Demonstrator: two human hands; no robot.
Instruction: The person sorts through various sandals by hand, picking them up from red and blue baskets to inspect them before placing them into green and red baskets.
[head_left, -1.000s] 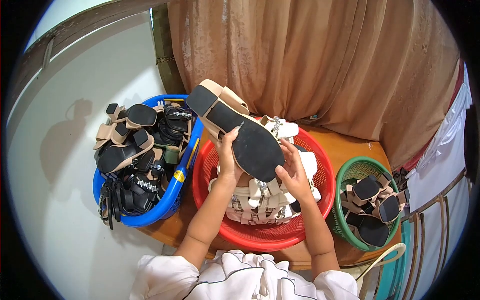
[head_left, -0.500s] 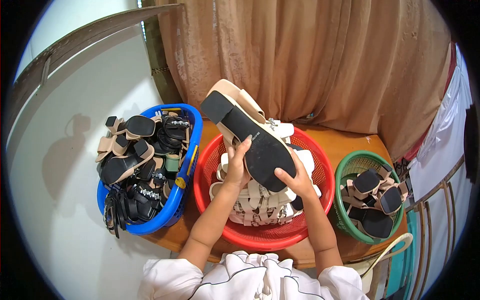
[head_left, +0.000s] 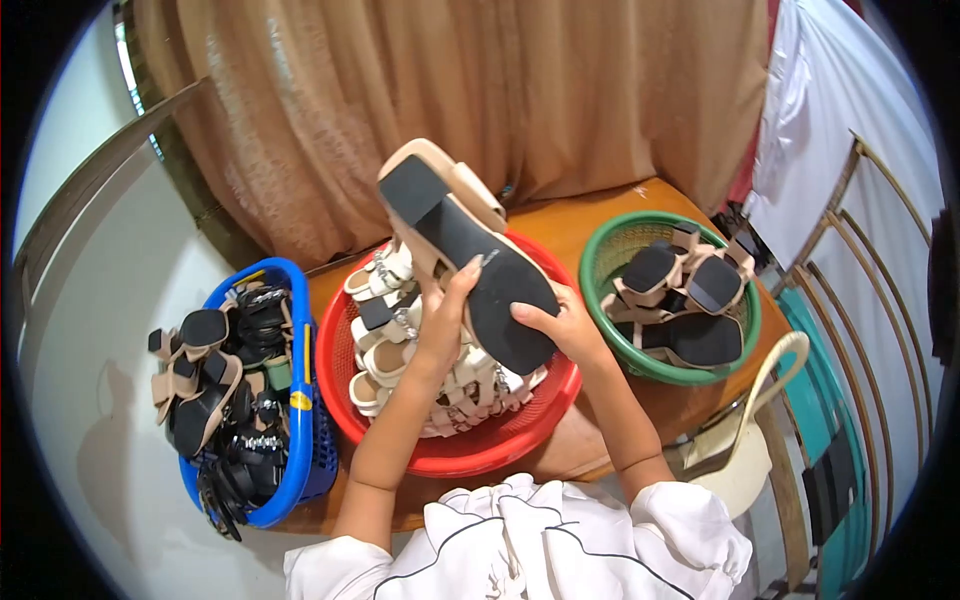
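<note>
My left hand (head_left: pixel 446 315) and my right hand (head_left: pixel 568 326) are both closed around a pair of beige sandals (head_left: pixel 520 315), pressed together with a black sole turned up towards me. My left fingers grip the left side near the middle, and my right thumb lies on the front of the sole. The block heel points up and to the left. Beneath the held pair stands a red basket (head_left: pixel 440 466), filled with white sandals (head_left: pixel 386 358), some with shiny trim. Part of that pile is hidden behind my hands and the sandals.
On the left a blue basket (head_left: pixel 303 420) is heaped with black and beige sandals (head_left: pixel 205 400). A green basket (head_left: pixel 600 330) with several beige, black-soled sandals (head_left: pixel 695 340) stands right on the wooden table (head_left: pixel 545 225). Behind hangs a brown curtain (head_left: pixel 420 80); a cream chair (head_left: pixel 735 470) is at right.
My view has turned to the right, so the baskets appear further left, with the green one higher up. Both hands keep hold of the sandals, which have shifted slightly left in view.
</note>
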